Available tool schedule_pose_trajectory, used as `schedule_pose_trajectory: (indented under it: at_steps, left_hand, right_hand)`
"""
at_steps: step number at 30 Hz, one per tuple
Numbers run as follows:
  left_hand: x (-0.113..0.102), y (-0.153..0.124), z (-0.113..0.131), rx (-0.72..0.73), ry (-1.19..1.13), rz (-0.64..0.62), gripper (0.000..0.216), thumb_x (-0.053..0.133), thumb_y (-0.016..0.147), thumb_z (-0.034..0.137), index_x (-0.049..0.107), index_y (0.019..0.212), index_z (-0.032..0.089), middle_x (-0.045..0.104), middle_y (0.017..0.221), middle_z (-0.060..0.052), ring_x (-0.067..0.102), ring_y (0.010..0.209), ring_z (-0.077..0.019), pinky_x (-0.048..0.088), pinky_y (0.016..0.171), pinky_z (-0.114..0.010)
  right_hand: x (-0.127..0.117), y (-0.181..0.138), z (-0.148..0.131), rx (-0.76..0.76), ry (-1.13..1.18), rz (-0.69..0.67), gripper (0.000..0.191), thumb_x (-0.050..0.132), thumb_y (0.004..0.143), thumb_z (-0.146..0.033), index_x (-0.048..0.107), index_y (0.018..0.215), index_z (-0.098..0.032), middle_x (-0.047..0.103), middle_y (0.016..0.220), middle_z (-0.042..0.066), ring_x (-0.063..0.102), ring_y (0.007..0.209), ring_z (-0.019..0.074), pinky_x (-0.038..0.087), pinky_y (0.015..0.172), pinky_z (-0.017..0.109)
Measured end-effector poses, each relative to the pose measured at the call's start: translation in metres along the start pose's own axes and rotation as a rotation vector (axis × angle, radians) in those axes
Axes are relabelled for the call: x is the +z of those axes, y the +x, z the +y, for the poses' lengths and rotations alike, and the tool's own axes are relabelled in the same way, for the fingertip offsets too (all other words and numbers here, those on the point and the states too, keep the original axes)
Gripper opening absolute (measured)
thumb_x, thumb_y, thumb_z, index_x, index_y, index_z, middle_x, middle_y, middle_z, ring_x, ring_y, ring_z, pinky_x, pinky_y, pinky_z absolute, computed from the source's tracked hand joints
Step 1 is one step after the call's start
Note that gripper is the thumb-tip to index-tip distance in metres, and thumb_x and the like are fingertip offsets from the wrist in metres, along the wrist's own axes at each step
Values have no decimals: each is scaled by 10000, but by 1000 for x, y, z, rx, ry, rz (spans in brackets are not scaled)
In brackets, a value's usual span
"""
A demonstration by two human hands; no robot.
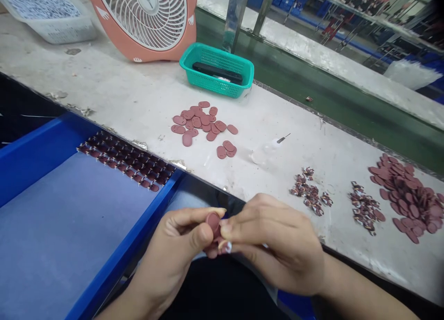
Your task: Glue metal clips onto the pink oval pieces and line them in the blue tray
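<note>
Between my two hands, in front of the bench edge, is a reddish-brown oval disc [212,222]. My left hand [182,241] pinches it between thumb and fingers. Against its right side press the thumb and fingertips of my right hand [274,239]. A small brown-and-white figurine piece [225,247] shows just below the disc, at my right fingertips; how it is joined to the disc is partly hidden. On the bench beyond lie loose oval discs [201,119], and small figurine pieces [312,195] sit in a cluster to the right.
A blue tray [104,283] at left holds rows of assembled pieces [128,160]. A large pile of discs [409,195] lies far right, beside more figurine pieces [362,206]. A green basket [217,89], an orange fan [190,33] and a thin-tipped bottle [265,153] stand on the bench.
</note>
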State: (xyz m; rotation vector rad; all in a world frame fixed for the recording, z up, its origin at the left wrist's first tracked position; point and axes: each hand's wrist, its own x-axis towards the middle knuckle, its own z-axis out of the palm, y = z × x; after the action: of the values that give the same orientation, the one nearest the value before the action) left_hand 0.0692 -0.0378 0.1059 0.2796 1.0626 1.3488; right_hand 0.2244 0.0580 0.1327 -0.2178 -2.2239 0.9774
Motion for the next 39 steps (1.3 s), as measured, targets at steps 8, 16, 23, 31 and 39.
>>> schedule_pose_trajectory:
  at_steps: [8,16,23,31,39]
  left_hand:
    - [0,11,-3,-128,-65,112,345,924,567,455,805,717,168,681,634,-14,564,549,-88,480,492,-152]
    - [-3,8,-3,-133,-102,120,357,937,554,430,813,760,166,670,611,2,573,548,-78,483,507,-135]
    - [-7,-8,-1,-32,-28,43,310,896,609,484,805,692,199,690,615,-3,557,554,-95,475,545,-183]
    - [-7,-20,3,-36,-29,-47,215,876,667,439,823,740,245,702,609,-9,581,588,-127,474,602,-228]
    - [-21,-3,-10,-169,-145,-85,304,869,672,463,822,805,193,651,612,8,534,544,-74,492,518,-158]
  right_hand:
    - [8,-2,15,121,2,5,117,681,903,-102,693,998,-168,771,853,44,701,774,148,564,757,290]
    - [13,-1,16,107,-4,17,116,678,899,-106,692,992,-176,759,828,37,692,756,146,570,732,276]
    - [14,-2,-2,-5,14,42,128,657,910,-60,682,1018,-125,778,879,79,725,807,143,579,750,268]
    - [10,0,-17,-56,-48,3,142,608,947,-71,666,1074,-98,783,884,96,750,835,131,587,726,221]
    - [16,1,-6,61,-24,-41,196,677,871,-24,679,1050,-106,764,882,62,694,782,130,549,751,268]
